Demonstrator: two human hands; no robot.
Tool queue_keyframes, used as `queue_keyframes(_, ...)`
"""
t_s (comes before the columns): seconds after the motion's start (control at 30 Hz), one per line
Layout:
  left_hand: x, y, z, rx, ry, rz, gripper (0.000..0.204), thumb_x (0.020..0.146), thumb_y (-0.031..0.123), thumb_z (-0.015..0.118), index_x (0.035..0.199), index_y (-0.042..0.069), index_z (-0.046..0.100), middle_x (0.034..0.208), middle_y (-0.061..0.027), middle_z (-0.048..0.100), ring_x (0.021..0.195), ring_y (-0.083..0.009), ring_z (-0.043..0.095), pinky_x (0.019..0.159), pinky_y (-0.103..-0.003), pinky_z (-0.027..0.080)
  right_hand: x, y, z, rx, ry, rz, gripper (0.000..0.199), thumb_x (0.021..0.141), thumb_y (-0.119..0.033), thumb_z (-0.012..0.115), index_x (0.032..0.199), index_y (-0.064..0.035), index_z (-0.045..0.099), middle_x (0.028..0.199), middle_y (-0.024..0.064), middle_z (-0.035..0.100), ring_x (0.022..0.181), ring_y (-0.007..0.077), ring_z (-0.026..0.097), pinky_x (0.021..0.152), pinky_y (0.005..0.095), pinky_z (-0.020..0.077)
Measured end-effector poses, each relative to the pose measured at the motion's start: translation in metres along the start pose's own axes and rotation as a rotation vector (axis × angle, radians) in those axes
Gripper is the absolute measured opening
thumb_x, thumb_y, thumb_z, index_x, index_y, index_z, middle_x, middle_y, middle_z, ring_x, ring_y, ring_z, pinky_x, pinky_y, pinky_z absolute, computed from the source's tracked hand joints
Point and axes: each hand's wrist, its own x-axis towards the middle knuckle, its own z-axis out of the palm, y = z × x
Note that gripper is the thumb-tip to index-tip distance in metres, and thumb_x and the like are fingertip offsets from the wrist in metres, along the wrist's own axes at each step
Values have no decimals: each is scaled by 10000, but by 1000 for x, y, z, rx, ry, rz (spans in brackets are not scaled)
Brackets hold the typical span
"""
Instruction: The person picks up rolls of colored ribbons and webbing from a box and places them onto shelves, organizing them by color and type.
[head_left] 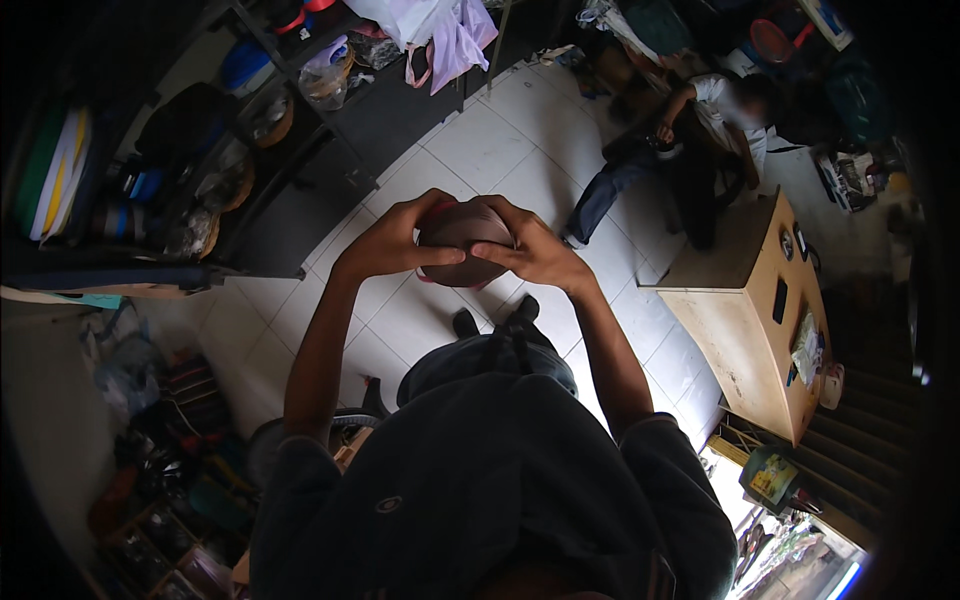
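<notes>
A rounded, smooth brown piece (462, 232) with bits of red showing at its edges is held out in front of me, above the floor. My left hand (405, 240) grips it from the left, thumb laid across its near face. From the other side my right hand (525, 240) holds it the same way, and the two thumb tips come close together near its middle. Most of my other fingers are hidden behind it. Its exact kind cannot be made out.
Dark shelves (290, 90) with baskets and bags stand at the left. A wooden desk (720, 250) is at the right, with a phone on top. Beyond it a person (720, 120) sits low, one leg stretched over the white tiles (480, 140). Piled goods (190, 430) lie at lower left.
</notes>
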Motion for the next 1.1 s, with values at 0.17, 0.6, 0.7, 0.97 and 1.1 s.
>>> queue_keyframes(0.17,-7,-4,34,-315,249,-70,439,788,275,686,1101,4,539,1011,-130,603,975,-197,562,858,-334,445,-2,0,7,127,114,104,552,897,-350,615,1282,5,440,1072,194,618,968,273,610,855,346,475)
queue_keyframes(0.6,-16,-28,55,-779,898,-38,405,871,188,590,1204,-27,503,1121,-128,565,1039,-197,541,935,-311,407,-6,6,28,202,457,232,313,973,-289,486,1129,-26,552,689,100,561,510,111,443,498,293,378)
queue_keyframes(0.7,-11,-28,65,-839,956,-34,447,875,202,591,1243,-21,471,1190,-133,526,1107,-205,504,972,-319,377,-2,6,45,368,516,187,281,963,-235,516,1149,-26,540,695,88,548,527,99,458,496,278,381)
queue_keyframes(0.97,3,-26,86,-922,1155,-53,545,899,316,563,1312,-4,408,1263,-154,475,1162,-259,474,991,-355,372,3,7,80,181,614,163,335,946,-80,476,1279,-50,482,791,129,608,600,190,564,592,335,452)
queue_keyframes(1.1,7,-28,85,-1073,1147,-7,673,892,458,521,1365,24,316,1311,-153,418,1218,-281,430,986,-381,386,-2,5,99,-83,588,171,394,926,-46,459,1319,-71,480,1022,171,546,800,250,591,742,349,499)
